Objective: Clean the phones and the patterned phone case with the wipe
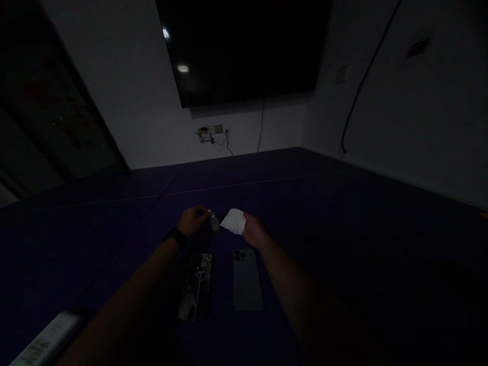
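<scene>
While fingers point(246, 216) hold tissue point(233, 221), phones point(247, 280) near, television point(251, 46)

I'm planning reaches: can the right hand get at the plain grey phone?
Probably yes: the plain grey phone lies uncovered near the right hand, though that hand holds a white tissue or cloth.

two phone-like slabs point(247, 280), one bottle point(214, 223), one white cloth point(234, 221) — plus one screen point(247, 46), one wristband point(176, 236).
</scene>
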`<state>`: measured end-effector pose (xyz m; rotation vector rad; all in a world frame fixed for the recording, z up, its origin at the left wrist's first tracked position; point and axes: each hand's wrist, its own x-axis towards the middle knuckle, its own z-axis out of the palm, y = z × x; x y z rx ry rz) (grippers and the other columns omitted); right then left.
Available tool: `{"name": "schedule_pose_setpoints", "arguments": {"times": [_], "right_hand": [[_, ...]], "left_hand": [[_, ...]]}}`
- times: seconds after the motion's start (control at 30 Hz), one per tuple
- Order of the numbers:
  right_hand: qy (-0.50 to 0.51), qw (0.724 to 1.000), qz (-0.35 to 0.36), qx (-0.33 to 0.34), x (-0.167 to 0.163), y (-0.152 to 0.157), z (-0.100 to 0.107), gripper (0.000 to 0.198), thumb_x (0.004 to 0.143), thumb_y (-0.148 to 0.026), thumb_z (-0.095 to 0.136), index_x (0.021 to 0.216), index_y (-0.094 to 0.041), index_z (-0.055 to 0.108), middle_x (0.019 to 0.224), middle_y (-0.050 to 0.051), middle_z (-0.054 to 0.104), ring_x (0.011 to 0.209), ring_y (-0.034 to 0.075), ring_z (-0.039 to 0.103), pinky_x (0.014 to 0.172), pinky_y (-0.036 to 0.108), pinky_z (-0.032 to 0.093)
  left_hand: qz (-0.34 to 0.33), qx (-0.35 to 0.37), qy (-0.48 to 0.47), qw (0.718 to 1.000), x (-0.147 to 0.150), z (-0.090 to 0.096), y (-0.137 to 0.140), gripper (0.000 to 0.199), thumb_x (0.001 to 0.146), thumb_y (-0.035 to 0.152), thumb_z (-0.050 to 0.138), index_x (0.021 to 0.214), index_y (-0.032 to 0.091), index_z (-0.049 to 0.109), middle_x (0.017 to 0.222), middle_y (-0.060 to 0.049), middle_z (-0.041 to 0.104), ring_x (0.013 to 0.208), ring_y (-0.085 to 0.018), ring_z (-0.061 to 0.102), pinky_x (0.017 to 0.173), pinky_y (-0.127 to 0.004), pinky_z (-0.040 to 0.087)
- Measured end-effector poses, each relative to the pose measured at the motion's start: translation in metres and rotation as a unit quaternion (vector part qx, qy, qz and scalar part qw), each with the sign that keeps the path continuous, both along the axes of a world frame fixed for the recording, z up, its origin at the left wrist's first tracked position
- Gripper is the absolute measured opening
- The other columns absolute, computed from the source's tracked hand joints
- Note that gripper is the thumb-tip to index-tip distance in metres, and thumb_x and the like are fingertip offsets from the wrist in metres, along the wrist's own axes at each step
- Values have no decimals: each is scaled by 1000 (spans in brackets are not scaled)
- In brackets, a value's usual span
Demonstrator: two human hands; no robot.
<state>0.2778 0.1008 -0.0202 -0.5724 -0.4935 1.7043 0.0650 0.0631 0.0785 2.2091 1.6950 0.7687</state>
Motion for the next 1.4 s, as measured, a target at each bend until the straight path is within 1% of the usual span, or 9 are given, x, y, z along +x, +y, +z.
{"name": "schedule_pose_setpoints", "arguments": {"times": [0.17,0.3,0.47,0.63,0.8,0.9,1.0,1.23,1.4], "right_hand": [[-3,1000,4,-11,3,-3,5,25,99,-16,44,108,-12,68,90,9,78,84,21,75,84,38,59],[-8,1000,7,-22,6,-5,7,27,97,-15,43,108,-15,68,86,7,78,86,23,75,86,41,59],[-11,999,12,-36,8,-5,10,27,96,-16,43,105,-14,68,91,9,79,88,23,75,85,39,60],[-13,999,5,-34,11,-7,12,27,95,-16,45,107,-15,69,94,10,78,91,24,75,86,40,59],[-32,999,-12,-23,13,-13,14,26,92,-14,48,107,-14,69,96,12,78,93,25,75,88,42,59],[-45,998,-39,-9,15,-17,18,24,91,-12,49,103,-14,69,95,11,78,93,24,75,88,41,59],[-61,994,-85,13,20,-21,31,21,90,-9,50,97,-16,69,89,7,78,88,22,75,87,38,59],[-185,961,-182,101,38,-47,75,11,88,-18,61,94,-17,70,81,5,75,77,24,71,73,36,57],[-351,897,-226,143,36,-105,77,8,83,-26,73,83,-18,74,68,2,69,65,20,61,64,31,48]], "left_hand": [[22,-20,27,999,-6,9,-7,32,99,35,62,126,18,59,127,-9,62,106,-24,65,89,-45,57],[81,-60,67,993,-16,3,-42,29,99,38,62,120,18,62,119,-8,65,101,-22,67,87,-42,57],[136,-103,79,982,-4,-29,-116,59,72,80,64,61,22,62,76,-16,71,86,-40,71,73,-45,51],[144,-129,3,981,15,-48,-147,55,60,74,73,79,24,68,92,-18,74,91,-43,70,74,-46,49],[76,-193,-179,962,13,-31,-140,50,67,68,71,91,25,71,102,-16,73,104,-43,66,84,-48,48],[-4,-254,-336,907,15,-20,-137,61,82,72,51,116,25,68,106,-14,73,102,-36,68,85,-45,50],[-81,-321,-474,816,26,-24,-138,78,86,77,27,109,16,70,100,-19,73,88,-35,71,81,-49,53],[-168,-363,-671,625,53,-60,-145,77,82,85,40,113,20,67,105,-13,70,93,-29,69,88,-46,51],[-183,-408,-754,480,61,-71,-154,73,86,81,46,126,21,63,111,-14,71,96,-31,70,85,-48,51]]}}
